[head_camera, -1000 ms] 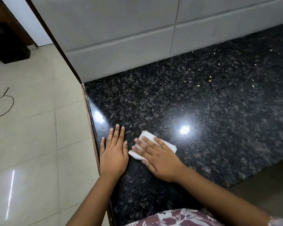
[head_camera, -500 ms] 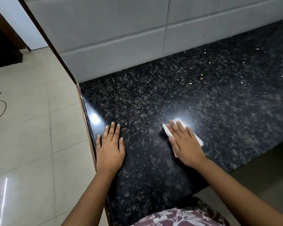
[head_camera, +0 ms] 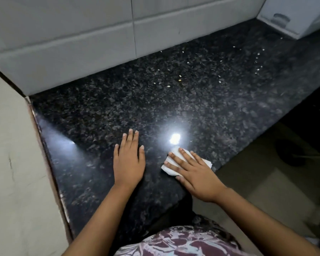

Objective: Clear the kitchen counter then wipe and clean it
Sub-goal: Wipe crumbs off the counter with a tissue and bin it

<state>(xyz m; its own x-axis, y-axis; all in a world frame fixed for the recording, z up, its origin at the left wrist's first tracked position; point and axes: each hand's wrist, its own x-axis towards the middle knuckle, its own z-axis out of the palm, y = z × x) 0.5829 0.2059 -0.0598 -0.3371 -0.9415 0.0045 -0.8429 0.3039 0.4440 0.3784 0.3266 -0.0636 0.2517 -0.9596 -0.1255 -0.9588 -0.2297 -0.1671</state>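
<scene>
Ahead of left hand (head_camera: 128, 163) spread flat on black counter (head_camera: 118, 111) and right hand (head_camera: 196, 174), also flat, pressing a white cloth (head_camera: 169, 169): scattered pale crumbs (head_camera: 180, 78), tiled wall (head_camera: 81, 52), white appliance (head_camera: 294, 15).

Layout at the counter's end: the counter (head_camera: 174, 108) fills the centre of the frame, bounded behind by the tiled wall (head_camera: 81, 43) along the top and on the left by the floor (head_camera: 11, 163). The left hand (head_camera: 128, 161) is laid flat on the counter at lower centre. To its right, the right hand (head_camera: 194, 174) is laid on the folded wipe (head_camera: 169, 171), near the front edge. Crumbs (head_camera: 180, 78) are scattered toward the upper right, before an appliance (head_camera: 294, 13) in the upper-right corner
</scene>
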